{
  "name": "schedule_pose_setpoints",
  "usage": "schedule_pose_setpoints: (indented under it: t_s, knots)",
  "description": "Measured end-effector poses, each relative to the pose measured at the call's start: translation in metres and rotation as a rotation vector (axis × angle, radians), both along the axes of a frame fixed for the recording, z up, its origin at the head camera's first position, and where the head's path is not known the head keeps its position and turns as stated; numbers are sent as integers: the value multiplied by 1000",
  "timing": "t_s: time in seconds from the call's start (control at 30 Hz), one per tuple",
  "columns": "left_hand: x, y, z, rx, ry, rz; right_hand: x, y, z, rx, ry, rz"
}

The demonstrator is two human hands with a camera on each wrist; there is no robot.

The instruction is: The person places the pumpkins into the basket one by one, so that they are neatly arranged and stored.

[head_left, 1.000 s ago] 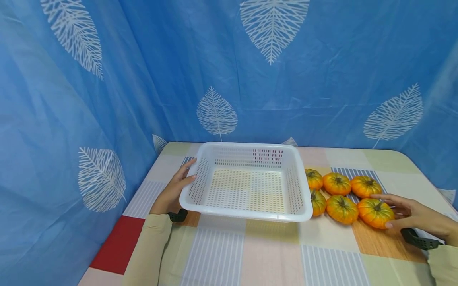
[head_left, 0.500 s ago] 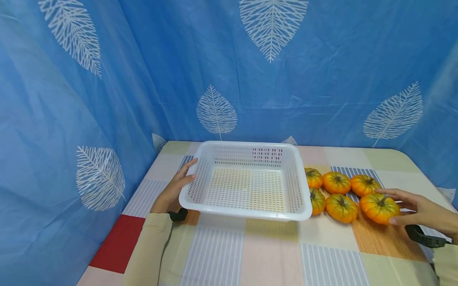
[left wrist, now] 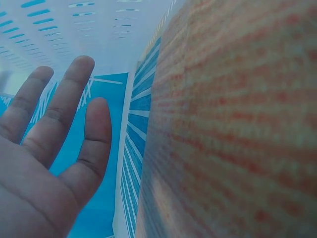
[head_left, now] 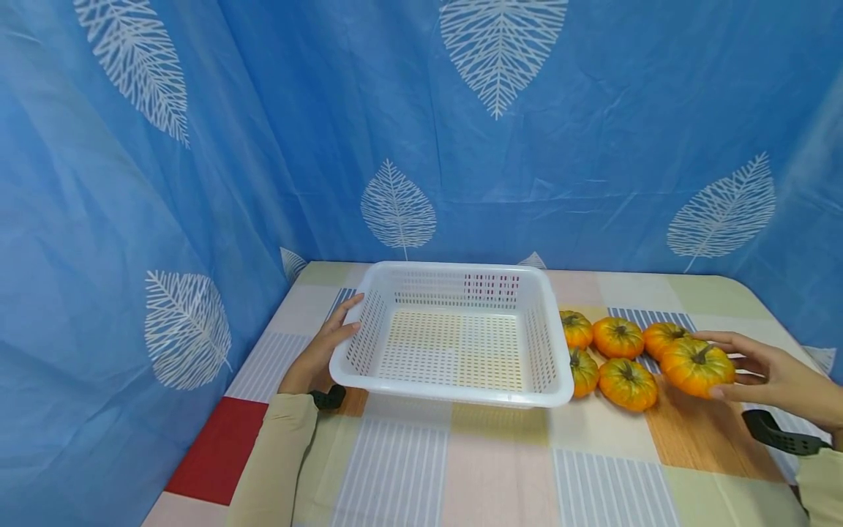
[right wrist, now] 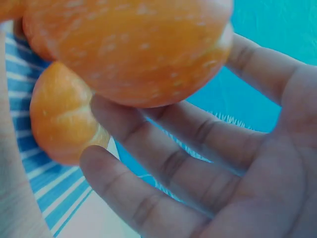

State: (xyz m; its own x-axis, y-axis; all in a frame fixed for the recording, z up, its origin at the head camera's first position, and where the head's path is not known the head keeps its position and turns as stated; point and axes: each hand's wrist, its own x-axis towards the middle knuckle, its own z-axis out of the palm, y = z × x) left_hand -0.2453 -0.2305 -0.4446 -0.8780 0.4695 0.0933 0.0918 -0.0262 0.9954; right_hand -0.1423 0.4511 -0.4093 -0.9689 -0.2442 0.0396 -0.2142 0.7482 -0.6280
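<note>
My right hand [head_left: 773, 373] holds an orange pumpkin [head_left: 697, 372] with a short stem, thumb on the near side and fingers on the far side. The pumpkin is raised off the cloth, and in the right wrist view the fingers [right wrist: 173, 163] lie along its underside. On the left, my left hand [head_left: 319, 350] touches the left rim of a white perforated plastic basket [head_left: 454, 395] with its thumb and a finger. Several fingers [left wrist: 54, 111] of it stretch loosely beside the basket's outer wall in the left wrist view. Nothing lies inside the basket.
Several more pumpkins [head_left: 628, 384] stand in two rows right of the basket, the leftmost partly hidden by its wall. A patchwork-patterned cloth [head_left: 500, 468] covers the table. Behind and to the left hangs a blue curtain [head_left: 296, 146] with white leaf prints.
My right hand has lifted the front right pumpkin off the cloth, after shifting it slightly right. The left hand and the basket have stayed in place.
</note>
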Motion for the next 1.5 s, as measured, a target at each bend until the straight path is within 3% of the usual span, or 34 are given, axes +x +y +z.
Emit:
schedule_pose_setpoints:
  t_s: [0.13, 0.43, 0.57, 0.73, 1.03, 1.3, 1.5]
  knots:
    - [1, 0, 0, -7, -8, 13, 0, -13, 4, -40, 60, -6]
    - [6, 2, 4, 21, -148, 43, -5, -39, 10, -195, 199, 15]
    - [4, 2, 3, 26, -114, 30, -7, -47, 13, -223, 237, 36]
    - [3, 0, 3, 12, -58, 25, -11, -56, 16, -215, 227, 44]
    - [7, 4, 6, 17, -188, 59, -20, -73, 24, -260, 186, 103]
    - [6, 3, 5, 2, -145, 52, -32, -90, 28, -288, 169, 155]
    - [6, 4, 5, 3, -173, 58, -39, -101, 28, -280, 172, 157]
